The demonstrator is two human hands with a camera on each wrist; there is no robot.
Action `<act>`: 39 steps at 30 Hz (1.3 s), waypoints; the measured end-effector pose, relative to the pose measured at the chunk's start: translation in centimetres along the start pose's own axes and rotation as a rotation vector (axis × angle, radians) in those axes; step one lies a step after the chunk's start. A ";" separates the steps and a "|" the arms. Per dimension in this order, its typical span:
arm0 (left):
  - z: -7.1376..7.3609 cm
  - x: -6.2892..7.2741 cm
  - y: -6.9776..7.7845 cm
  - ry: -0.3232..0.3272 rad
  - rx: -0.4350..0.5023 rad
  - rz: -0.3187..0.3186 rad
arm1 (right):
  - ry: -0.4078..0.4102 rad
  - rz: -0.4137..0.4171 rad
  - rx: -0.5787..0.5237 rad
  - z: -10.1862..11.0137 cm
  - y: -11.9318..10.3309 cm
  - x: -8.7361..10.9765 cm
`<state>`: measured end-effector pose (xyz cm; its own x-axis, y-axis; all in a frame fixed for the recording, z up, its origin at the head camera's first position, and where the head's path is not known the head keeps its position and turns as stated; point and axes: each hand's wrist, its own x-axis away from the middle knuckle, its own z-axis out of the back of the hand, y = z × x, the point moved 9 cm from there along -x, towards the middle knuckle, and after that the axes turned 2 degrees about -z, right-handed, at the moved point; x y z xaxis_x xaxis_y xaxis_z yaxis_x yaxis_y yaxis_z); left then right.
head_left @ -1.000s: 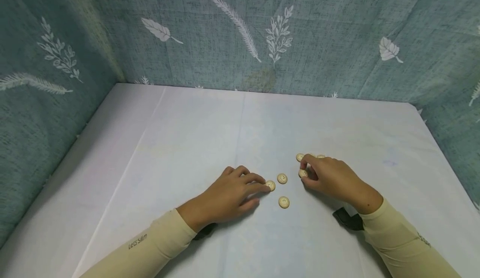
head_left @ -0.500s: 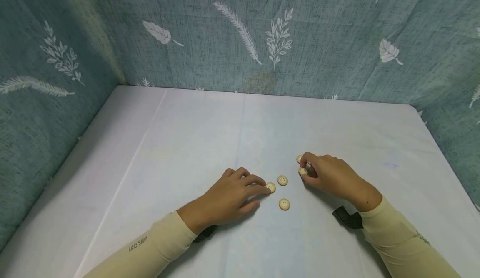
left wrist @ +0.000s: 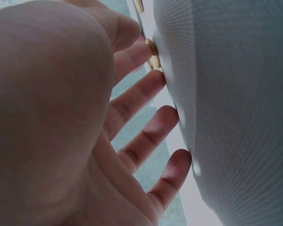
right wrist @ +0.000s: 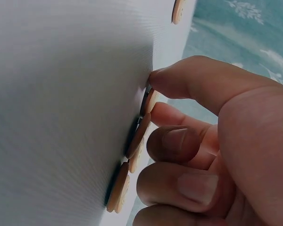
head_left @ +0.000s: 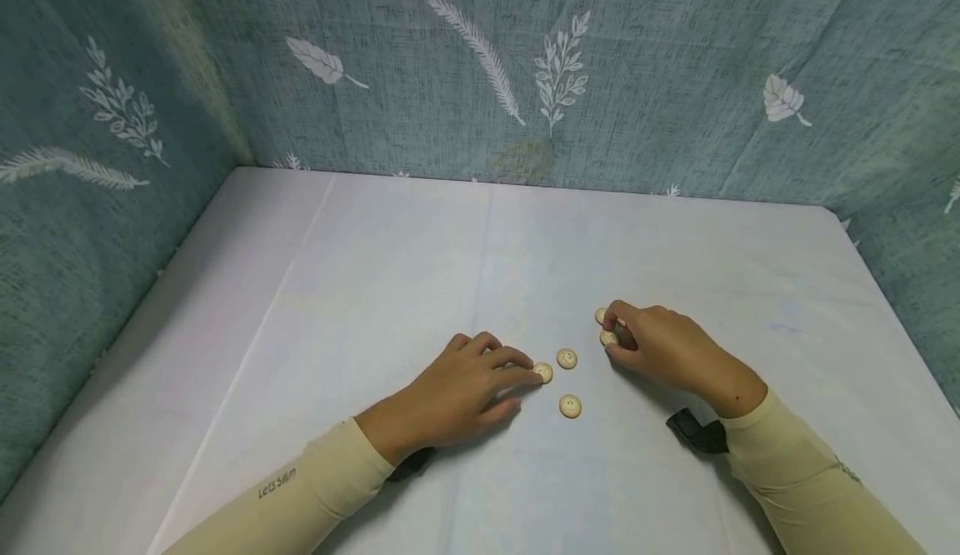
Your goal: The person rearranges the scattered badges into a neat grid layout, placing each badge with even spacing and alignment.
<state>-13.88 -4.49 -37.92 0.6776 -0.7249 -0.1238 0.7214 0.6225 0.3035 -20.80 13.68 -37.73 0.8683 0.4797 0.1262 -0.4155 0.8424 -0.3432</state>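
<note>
My left hand [head_left: 467,392] lies palm down on the white cloth, fingers spread and loosely straight. Its index fingertip touches a round cream button [head_left: 543,372], which shows edge-on as a tan button [left wrist: 153,54] in the left wrist view. With thumb and index finger, my right hand [head_left: 663,355] pinches another cream button [head_left: 608,337] at the cloth. This pinched button [right wrist: 150,101] lies between the two fingertips in the right wrist view; the other fingers are curled in. Just beyond it, a further button [head_left: 601,316] is partly covered by the index finger.
Two loose buttons lie between the hands, one farther button [head_left: 567,358] and one nearer button [head_left: 570,406]. Several more buttons [right wrist: 117,188] sit under the right hand's curled fingers, hidden in the head view. Green leaf-patterned fabric [head_left: 420,80] stands behind the white-covered table [head_left: 360,272].
My right hand has slid slightly away from me with its pinched button, covering buttons seen behind it earlier. The left hand and the loose buttons between the hands have stayed put.
</note>
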 end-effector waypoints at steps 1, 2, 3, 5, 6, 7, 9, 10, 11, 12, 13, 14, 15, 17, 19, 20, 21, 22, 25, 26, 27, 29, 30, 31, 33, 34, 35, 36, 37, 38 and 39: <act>0.0 0.0 0.0 -0.001 0.001 0.000 | -0.004 -0.002 -0.001 0.0 0.0 0.0; 0.0 0.0 0.0 -0.003 0.002 0.000 | -0.006 -0.004 -0.001 0.0 0.0 0.0; 0.0 0.0 0.0 -0.004 0.002 -0.002 | -0.008 -0.004 0.000 -0.1 0.0 0.0; 0.0 0.0 0.1 -0.002 0.001 -0.004 | -0.003 -0.003 0.003 -0.1 0.0 0.0; 0.1 0.0 0.1 0.000 -0.001 -0.004 | 0.003 0.000 0.005 0.0 0.0 0.0; 0.1 0.0 0.1 0.003 -0.003 -0.004 | 0.008 0.002 0.007 0.0 0.0 -0.1; 0.2 0.0 0.0 0.008 -0.004 -0.002 | 0.019 0.004 0.010 0.1 0.0 -0.1; 0.2 0.0 0.0 0.008 -0.004 -0.001 | 0.023 0.004 0.011 0.1 0.0 -0.1; 0.2 0.0 0.0 0.007 -0.001 -0.001 | 0.023 0.003 0.012 0.1 0.0 -0.1; 0.2 0.0 0.0 0.003 0.003 0.002 | 0.021 0.001 0.013 0.0 0.0 -0.1; 0.2 0.0 0.0 0.000 0.008 0.004 | 0.019 0.001 0.013 0.0 0.0 -0.1; 0.1 0.0 0.0 -0.003 0.012 0.005 | 0.016 0.000 0.014 -0.1 0.0 -0.1; 0.1 0.0 0.0 -0.005 0.014 0.007 | 0.015 0.000 0.014 -0.1 0.0 -0.1; 0.1 0.1 0.0 -0.007 0.015 0.008 | 0.018 0.001 0.014 -0.1 0.0 -0.1; 0.2 0.0 0.0 -0.005 0.010 0.009 | 0.024 0.003 0.013 -0.1 0.0 -0.1; 0.2 0.0 0.0 -0.005 0.008 0.009 | 0.026 0.003 0.014 0.0 0.0 -0.1; 0.2 0.0 0.0 -0.006 0.006 0.008 | 0.027 0.004 0.014 0.0 0.0 -0.1; 0.1 0.0 0.0 -0.007 0.006 0.009 | 0.027 0.003 0.014 0.0 0.0 -0.1; 0.0 0.0 -0.1 -0.008 0.009 0.010 | 0.023 0.004 0.017 -0.1 -0.1 -0.1; 0.0 0.1 -0.1 -0.008 0.007 0.010 | 0.025 0.006 0.020 -0.1 -0.1 -0.1; 0.0 0.1 -0.1 -0.005 0.006 0.009 | 0.027 0.009 0.022 -0.1 -0.1 -0.1; 0.1 0.1 0.0 0.006 0.000 0.002 | 0.035 0.016 0.029 0.1 -0.2 -0.1; 0.2 0.0 0.0 0.012 -0.004 -0.002 | 0.041 0.018 0.032 0.2 -0.2 -0.1; 0.3 0.0 0.0 0.018 -0.008 -0.005 | 0.046 0.020 0.033 0.3 -0.3 -0.1; 0.4 -0.1 0.0 0.024 -0.012 -0.010 | 0.051 0.025 0.030 0.5 -0.3 0.0; 0.4 -0.1 0.0 0.025 -0.014 -0.011 | 0.052 0.027 0.027 0.5 -0.4 0.0; 0.3 -0.1 0.0 0.021 -0.012 -0.010 | 0.053 0.029 0.023 0.5 -0.5 0.1; 0.2 -0.1 0.0 0.016 -0.011 -0.009 | 0.052 0.032 0.020 0.5 -0.5 0.1; 0.2 -0.1 0.0 0.011 -0.010 -0.008 | 0.052 0.036 0.016 0.5 -0.6 0.1; 0.1 -0.1 0.0 0.007 -0.009 -0.008 | 0.053 0.042 0.016 0.5 -0.7 0.2; 0.1 -0.1 0.0 0.006 -0.010 -0.010 | 0.058 0.050 0.019 0.5 -0.8 0.2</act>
<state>-13.96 -4.46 -37.77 0.6715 -0.7291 -0.1326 0.7293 0.6184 0.2926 -20.44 13.21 -36.96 0.8604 0.5066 0.0556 -0.4630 0.8226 -0.3300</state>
